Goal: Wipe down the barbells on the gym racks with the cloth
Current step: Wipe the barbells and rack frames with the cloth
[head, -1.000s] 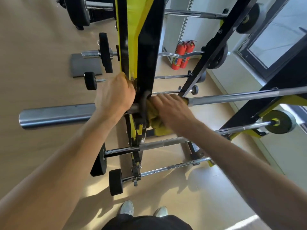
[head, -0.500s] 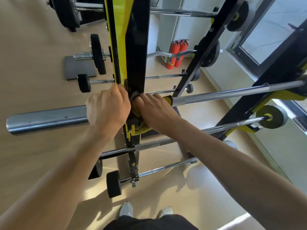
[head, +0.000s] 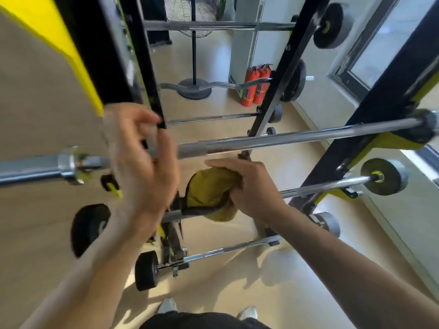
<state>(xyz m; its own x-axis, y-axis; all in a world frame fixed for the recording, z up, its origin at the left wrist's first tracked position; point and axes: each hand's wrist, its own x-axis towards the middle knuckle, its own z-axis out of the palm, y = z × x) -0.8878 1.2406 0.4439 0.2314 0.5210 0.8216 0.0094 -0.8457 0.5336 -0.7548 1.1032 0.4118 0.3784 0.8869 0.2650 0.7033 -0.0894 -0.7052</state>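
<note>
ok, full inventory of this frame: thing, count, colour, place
long barbell: 1, steel, across mid frame on the rack hooks
shorter fixed barbells: several, chrome with black ends, racked above and below; exact count unclear from blur
curl bar: 1, chrome, far side
rack uprights: black with yellow panels, left, centre and right
fire extinguishers: 2, red, on the floor by the far wall
fan stand: 1, black, far floor
cloth: 1, yellow, bunched just below the long barbell
shoes: 2, white, bottom edge
left hand: blurred, fingers loosely apart, at the left upright
right hand: grips the cloth
</note>
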